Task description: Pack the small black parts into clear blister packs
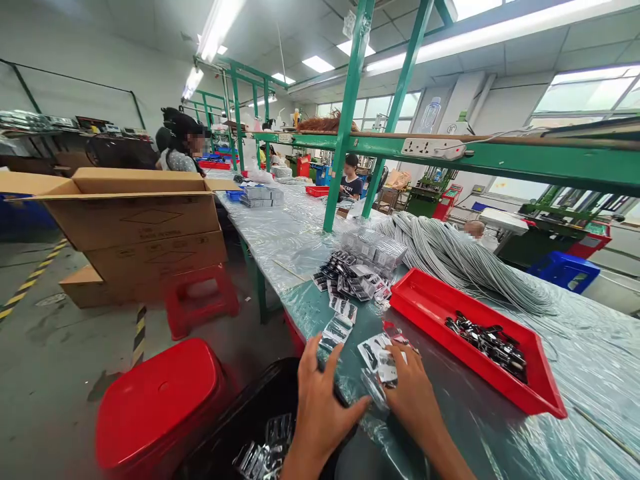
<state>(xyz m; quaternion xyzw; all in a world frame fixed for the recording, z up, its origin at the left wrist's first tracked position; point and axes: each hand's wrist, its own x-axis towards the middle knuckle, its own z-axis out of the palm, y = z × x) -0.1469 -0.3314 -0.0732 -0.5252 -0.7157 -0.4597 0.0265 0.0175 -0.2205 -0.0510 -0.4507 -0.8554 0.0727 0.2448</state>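
Observation:
My left hand (320, 400) rests at the near edge of the plastic-covered table (575, 373), fingers spread and lying flat, touching a clear bag edge. My right hand (407, 393) sits beside it, fingers curled round a small clear plastic packet (383, 363) with a dark part inside. More such packets (350, 280) lie in a loose pile just beyond my hands. A red tray (425, 300) to the right holds several small black parts (487, 340). Below the table edge a black bin (260, 427) contains several filled packets.
A thick bundle of grey cables (450, 257) lies behind the tray. A green frame post (345, 127) rises from the table. Red stools (160, 400) and stacked cardboard boxes (140, 220) stand on the floor at left. Other people work further along the table.

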